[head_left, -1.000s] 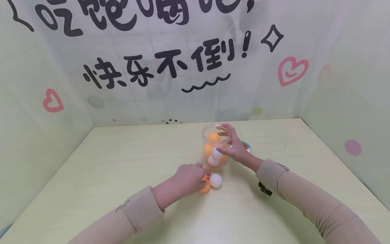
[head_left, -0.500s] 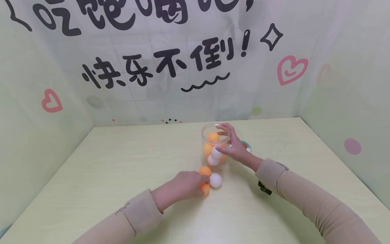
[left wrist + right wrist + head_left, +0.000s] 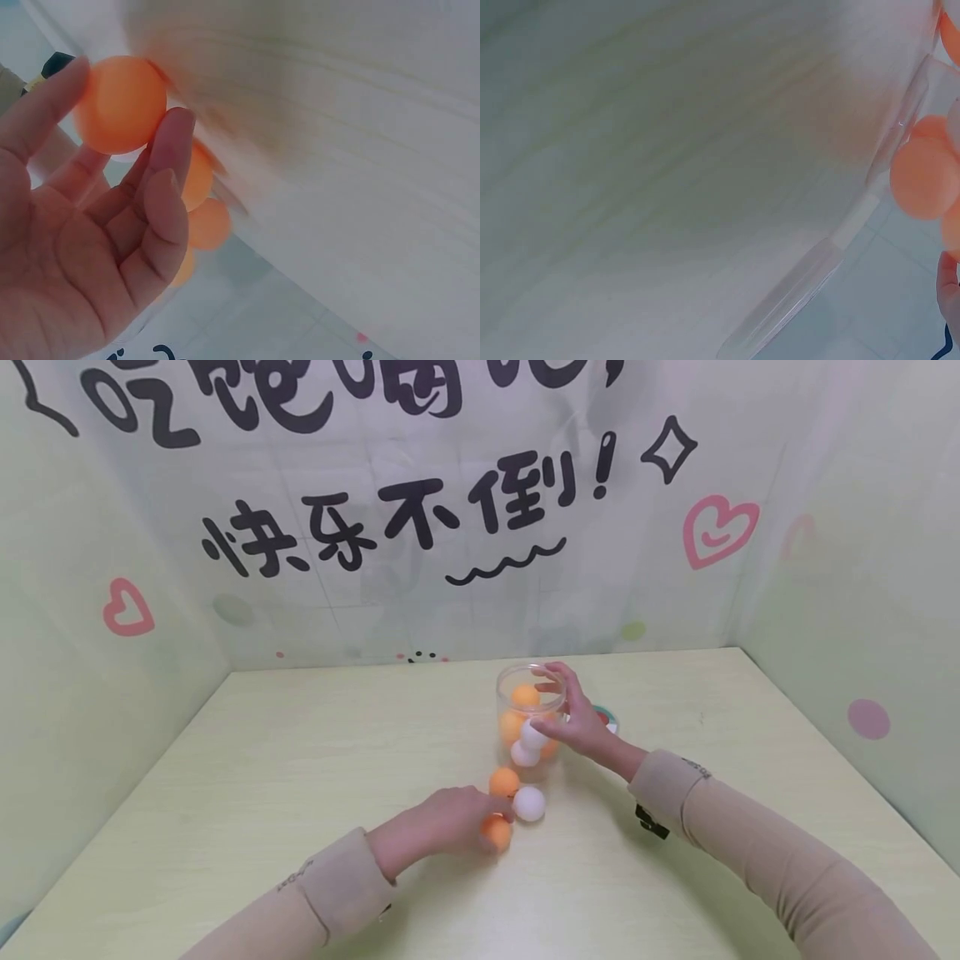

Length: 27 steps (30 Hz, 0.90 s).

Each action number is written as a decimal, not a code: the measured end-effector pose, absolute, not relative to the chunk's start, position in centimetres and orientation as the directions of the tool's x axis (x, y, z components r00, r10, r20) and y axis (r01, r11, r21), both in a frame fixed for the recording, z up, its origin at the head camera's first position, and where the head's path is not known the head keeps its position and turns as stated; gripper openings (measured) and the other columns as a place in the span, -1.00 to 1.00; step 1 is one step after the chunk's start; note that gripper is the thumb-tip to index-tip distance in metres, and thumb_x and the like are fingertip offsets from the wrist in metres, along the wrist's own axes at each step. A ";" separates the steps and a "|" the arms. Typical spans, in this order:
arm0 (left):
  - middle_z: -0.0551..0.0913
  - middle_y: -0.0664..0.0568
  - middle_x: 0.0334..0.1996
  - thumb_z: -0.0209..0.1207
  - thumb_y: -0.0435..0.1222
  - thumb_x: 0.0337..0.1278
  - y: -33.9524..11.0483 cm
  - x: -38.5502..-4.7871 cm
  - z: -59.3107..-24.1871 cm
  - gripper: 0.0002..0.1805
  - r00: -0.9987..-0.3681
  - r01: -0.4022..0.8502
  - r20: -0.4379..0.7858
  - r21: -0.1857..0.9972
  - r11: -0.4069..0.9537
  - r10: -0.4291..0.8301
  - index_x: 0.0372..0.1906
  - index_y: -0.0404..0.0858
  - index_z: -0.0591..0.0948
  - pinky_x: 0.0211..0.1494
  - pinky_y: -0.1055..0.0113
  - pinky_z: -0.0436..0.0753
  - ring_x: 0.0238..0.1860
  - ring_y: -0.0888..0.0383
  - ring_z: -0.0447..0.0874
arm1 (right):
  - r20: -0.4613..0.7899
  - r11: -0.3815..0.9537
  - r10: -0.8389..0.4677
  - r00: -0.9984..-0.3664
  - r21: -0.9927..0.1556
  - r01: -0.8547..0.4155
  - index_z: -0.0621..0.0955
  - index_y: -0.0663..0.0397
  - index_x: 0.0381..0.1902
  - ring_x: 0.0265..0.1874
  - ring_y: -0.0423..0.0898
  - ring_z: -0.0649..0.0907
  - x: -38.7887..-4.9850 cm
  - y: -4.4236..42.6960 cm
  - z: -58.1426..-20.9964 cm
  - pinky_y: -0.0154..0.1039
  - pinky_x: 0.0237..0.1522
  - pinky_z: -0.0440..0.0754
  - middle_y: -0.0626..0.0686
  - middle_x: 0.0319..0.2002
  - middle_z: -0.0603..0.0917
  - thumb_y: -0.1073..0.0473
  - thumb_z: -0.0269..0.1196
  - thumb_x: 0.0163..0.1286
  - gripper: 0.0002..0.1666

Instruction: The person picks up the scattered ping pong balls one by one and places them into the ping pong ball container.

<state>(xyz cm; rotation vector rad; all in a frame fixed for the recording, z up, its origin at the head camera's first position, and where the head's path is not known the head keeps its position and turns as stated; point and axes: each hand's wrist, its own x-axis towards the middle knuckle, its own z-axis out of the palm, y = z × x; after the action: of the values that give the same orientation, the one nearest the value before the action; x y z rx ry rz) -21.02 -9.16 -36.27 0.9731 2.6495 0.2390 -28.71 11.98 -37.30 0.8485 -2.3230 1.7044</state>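
My left hand (image 3: 453, 818) pinches an orange ping-pong ball (image 3: 495, 833) between thumb and fingers, low over the table; the left wrist view shows this orange ball (image 3: 120, 105) close up. Another orange ball (image 3: 504, 782) and a white ball (image 3: 529, 804) lie just beyond the fingers, in front of a clear jar (image 3: 510, 677). With fingers and thumb around its right side near the rim, my right hand (image 3: 581, 718) holds the upright jar. Several orange and white balls lie inside it. In the right wrist view, only a bit of the right hand (image 3: 949, 292) shows.
A round lid (image 3: 606, 720) with a teal edge lies on the table (image 3: 337, 752) behind the right hand, partly hidden. Pale curtain walls (image 3: 375, 618) with printed characters stand at the back and sides.
The left hand has drawn slightly back toward the person with the orange ball, away from the other orange ball, which has come into view. The right hand and jar stay still.
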 end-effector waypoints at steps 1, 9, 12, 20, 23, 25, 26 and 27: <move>0.50 0.18 -0.49 0.28 -0.29 -0.14 -9.2 -21.0 -36.3 -0.66 -0.722 0.600 -0.230 0.262 0.756 0.653 -0.12 -0.06 0.58 -0.43 0.40 0.32 -0.47 0.20 0.35 | 0.429 0.204 -0.357 -0.830 -0.831 -0.517 0.00 0.24 0.28 0.21 0.25 0.29 -28.8 12.0 -37.4 -0.01 -0.02 0.32 0.27 0.31 0.19 0.34 0.19 0.15 -0.16; 0.52 0.17 -0.47 0.28 -0.28 -0.15 -9.6 -21.1 -36.1 -0.67 -0.719 0.601 -0.232 0.264 0.754 0.655 -0.15 -0.05 0.58 -0.43 0.40 0.33 -0.48 0.20 0.35 | 0.430 0.202 -0.356 -0.830 -0.832 -0.517 0.02 0.05 0.32 0.23 0.13 0.30 -29.8 12.4 -38.6 -0.01 0.00 0.30 0.11 0.34 0.21 0.31 0.20 0.15 -0.14; 0.57 0.14 -0.39 0.29 -0.28 -0.14 -9.8 -21.0 -35.8 -0.65 -0.724 0.588 -0.237 0.277 0.759 0.648 -0.12 -0.07 0.58 -0.40 0.39 0.35 -0.46 0.20 0.36 | 0.420 0.208 -0.352 -0.837 -0.836 -0.507 0.02 0.04 0.32 0.24 0.13 0.30 -29.8 12.4 -38.6 0.00 0.02 0.29 0.10 0.34 0.20 0.33 0.19 0.15 -0.14; 0.57 0.13 -0.40 0.27 -0.31 -0.13 -10.3 -20.9 -35.3 -0.66 -0.734 0.569 -0.226 0.312 0.761 0.641 -0.12 -0.10 0.59 -0.41 0.37 0.35 -0.46 0.18 0.37 | 0.399 0.200 -0.350 -0.847 -0.852 -0.484 -0.03 0.24 0.33 0.24 0.25 0.26 -29.1 12.0 -37.7 0.06 0.03 0.27 0.25 0.34 0.16 0.42 0.16 0.13 -0.11; 0.56 0.14 -0.40 0.27 -0.29 -0.12 -10.5 -21.1 -35.3 -0.65 -0.745 0.553 -0.224 0.320 0.769 0.628 -0.10 -0.08 0.58 -0.39 0.35 0.34 -0.45 0.18 0.37 | 0.396 0.203 -0.354 -0.847 -0.851 -0.483 -0.03 0.29 0.31 0.23 0.27 0.25 -28.1 11.8 -36.7 0.06 0.03 0.28 0.30 0.33 0.16 0.42 0.15 0.12 -0.14; 0.56 0.14 -0.40 0.27 -0.29 -0.13 -10.6 -21.3 -35.2 -0.64 -0.754 0.541 -0.214 0.333 0.772 0.621 -0.09 -0.07 0.58 -0.38 0.34 0.34 -0.44 0.17 0.37 | 0.404 0.202 -0.356 -0.843 -0.847 -0.491 -0.01 0.31 0.29 0.22 0.28 0.26 -27.6 11.6 -36.2 0.06 0.04 0.29 0.31 0.31 0.16 0.43 0.15 0.12 -0.16; 0.56 0.13 -0.41 0.27 -0.28 -0.13 -10.6 -21.4 -35.1 -0.64 -0.758 0.535 -0.208 0.344 0.772 0.618 -0.09 -0.06 0.58 -0.37 0.33 0.34 -0.44 0.16 0.37 | 0.405 0.203 -0.355 -0.842 -0.846 -0.493 0.00 0.31 0.28 0.22 0.28 0.26 -27.6 11.6 -36.1 0.07 0.05 0.29 0.32 0.31 0.16 0.43 0.15 0.12 -0.17; 0.56 0.13 -0.40 0.27 -0.28 -0.12 -10.7 -21.5 -35.0 -0.64 -0.764 0.522 -0.205 0.361 0.773 0.612 -0.08 -0.06 0.58 -0.36 0.32 0.34 -0.43 0.16 0.37 | 0.407 0.203 -0.354 -0.842 -0.846 -0.494 0.00 0.31 0.28 0.22 0.28 0.26 -27.5 11.6 -36.0 0.07 0.05 0.29 0.32 0.30 0.16 0.44 0.15 0.11 -0.17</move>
<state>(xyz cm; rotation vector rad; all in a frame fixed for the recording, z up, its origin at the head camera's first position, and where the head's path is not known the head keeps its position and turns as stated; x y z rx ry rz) -21.51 -10.71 -34.97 0.8736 2.6560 0.4080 -27.53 11.58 -36.05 0.8292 -2.3383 1.7202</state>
